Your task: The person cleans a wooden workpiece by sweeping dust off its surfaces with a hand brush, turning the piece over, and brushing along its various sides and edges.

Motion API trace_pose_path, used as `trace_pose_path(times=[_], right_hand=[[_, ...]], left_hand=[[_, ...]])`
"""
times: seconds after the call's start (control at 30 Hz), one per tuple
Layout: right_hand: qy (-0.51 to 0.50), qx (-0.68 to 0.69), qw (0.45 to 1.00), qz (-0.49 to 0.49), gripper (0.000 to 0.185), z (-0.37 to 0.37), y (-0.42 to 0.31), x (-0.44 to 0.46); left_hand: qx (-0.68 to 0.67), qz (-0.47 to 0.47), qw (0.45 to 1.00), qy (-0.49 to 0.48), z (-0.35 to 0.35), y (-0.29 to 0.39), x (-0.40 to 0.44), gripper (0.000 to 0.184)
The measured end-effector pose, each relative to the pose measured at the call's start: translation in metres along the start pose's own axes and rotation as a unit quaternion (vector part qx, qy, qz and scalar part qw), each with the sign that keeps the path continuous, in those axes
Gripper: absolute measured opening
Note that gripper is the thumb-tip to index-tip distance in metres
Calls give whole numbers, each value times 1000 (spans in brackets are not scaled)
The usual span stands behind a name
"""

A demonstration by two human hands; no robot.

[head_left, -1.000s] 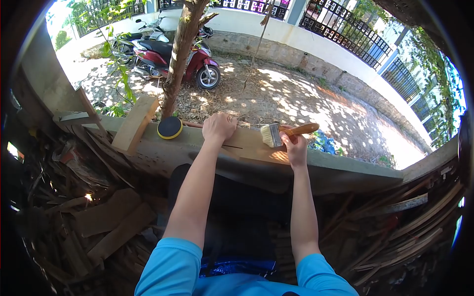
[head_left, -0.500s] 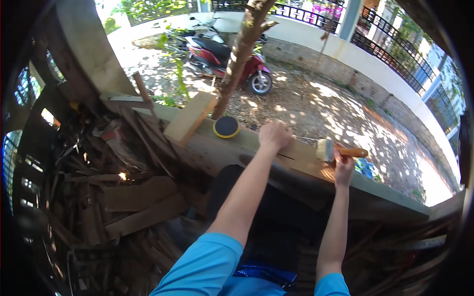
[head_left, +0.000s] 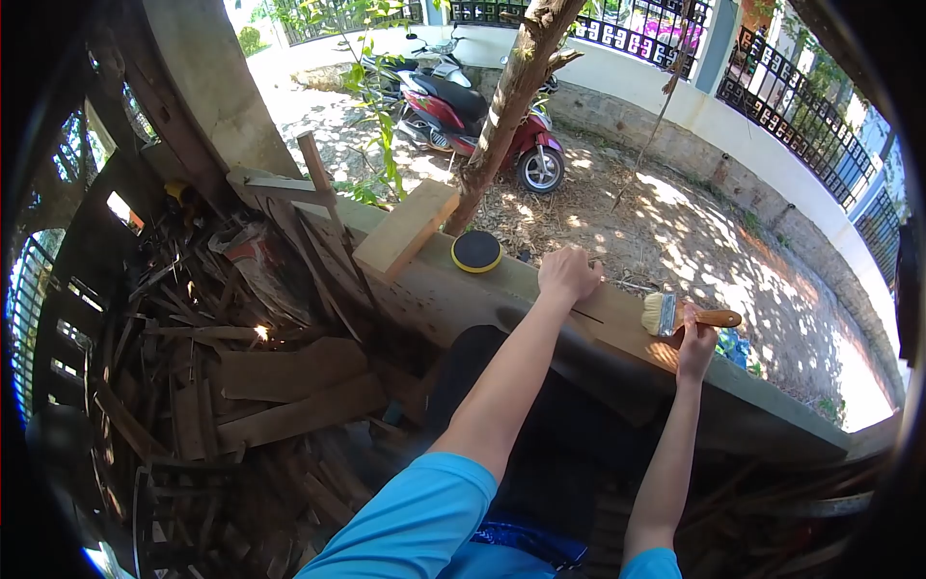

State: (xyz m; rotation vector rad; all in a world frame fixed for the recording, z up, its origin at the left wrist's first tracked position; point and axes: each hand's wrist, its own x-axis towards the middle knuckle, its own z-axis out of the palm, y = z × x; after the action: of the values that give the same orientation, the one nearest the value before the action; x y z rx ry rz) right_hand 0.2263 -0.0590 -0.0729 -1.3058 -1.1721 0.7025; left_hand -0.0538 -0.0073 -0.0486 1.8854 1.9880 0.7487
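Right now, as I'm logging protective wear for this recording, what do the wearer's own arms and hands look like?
The left sleeve is short, plain and bright blue; the right sleeve, cut off by the picture's bottom edge, matches. Both forearms are bare below the hems. The left hand and right hand are ungloved. Any rings are too small to tell.

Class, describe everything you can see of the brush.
The brush has pale cream bristles, a grey, metal-looking band and an orange-brown handle that looks like wood. It is held sideways in the picture, bristles to the left and handle to the right. The right hand grips it where handle meets band. It is by the right end of the board; whether the bristles touch the wood, I cannot tell.
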Motion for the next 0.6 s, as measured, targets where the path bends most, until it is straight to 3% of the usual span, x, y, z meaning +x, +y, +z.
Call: trace_pose_path(times=[0.17,0.3,0.6], right_hand=[[2,-10,1000,-24,29,0,4,2],[2,18,999,35,24,2,-10,-5],[-43,5,998,38,20,2,-20,-11]], left_hand=[[-5,-5,1000,-6,-2,1,-1,40],[-3,-4,1000,-1,1,-1,0,41],[9,-1,1000,-16,1,1,1,46]])
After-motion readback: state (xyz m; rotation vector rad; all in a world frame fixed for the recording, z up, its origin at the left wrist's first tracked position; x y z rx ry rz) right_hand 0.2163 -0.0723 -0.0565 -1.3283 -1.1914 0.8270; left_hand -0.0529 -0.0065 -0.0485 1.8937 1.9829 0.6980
